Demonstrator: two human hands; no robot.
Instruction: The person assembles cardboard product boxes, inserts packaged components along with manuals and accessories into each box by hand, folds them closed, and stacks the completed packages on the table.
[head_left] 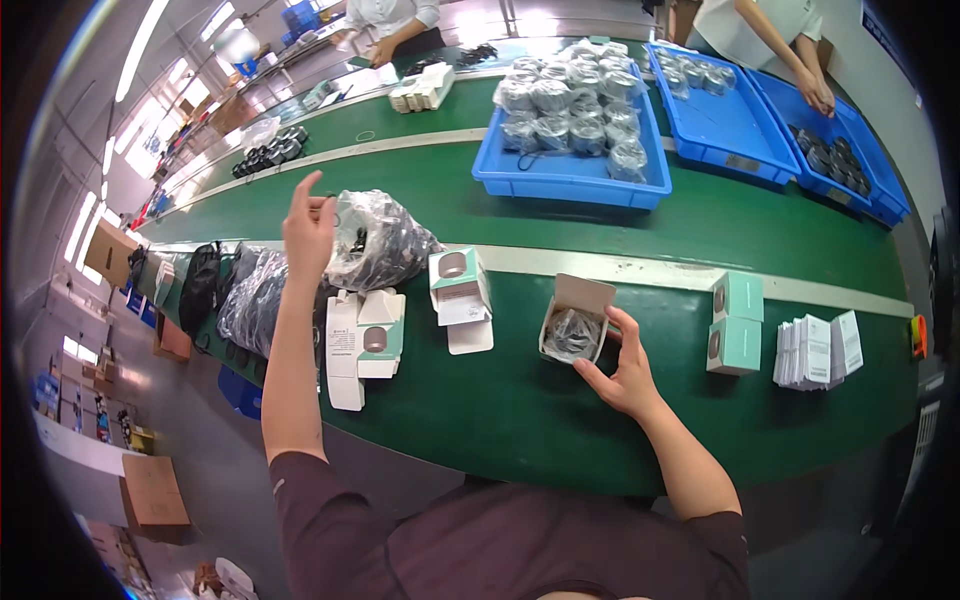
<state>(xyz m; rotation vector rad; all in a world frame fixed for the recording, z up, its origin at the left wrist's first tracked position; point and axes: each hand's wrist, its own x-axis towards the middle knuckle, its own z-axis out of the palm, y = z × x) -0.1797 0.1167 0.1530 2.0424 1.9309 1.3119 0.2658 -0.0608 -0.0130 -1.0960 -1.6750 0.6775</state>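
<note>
My right hand (pixel 628 372) grips the right side of an open small box (pixel 546 340), thumb at the front and fingers behind. Its flap stands up at the back, and a plastic-wrapped round item (pixel 573 335) sits inside. Raised at the left, my left hand (pixel 308 232) has its index finger stretched out and thumb apart. It is beside a clear plastic bag (pixel 392 240) with small black items in it; I make out nothing held. Between the hands stands a white and mint box (pixel 460 285) with its flap hanging forward. Flattened cartons (pixel 362 340) lie below the bag.
Two stacked mint boxes (pixel 735 345) and a pile of white leaflets (pixel 805 352) stand at the right. Blue trays (pixel 570 190) with wrapped round items line the far side, where co-workers' hands (pixel 818 95) work. Black bagged goods (pixel 255 300) lie at the left edge.
</note>
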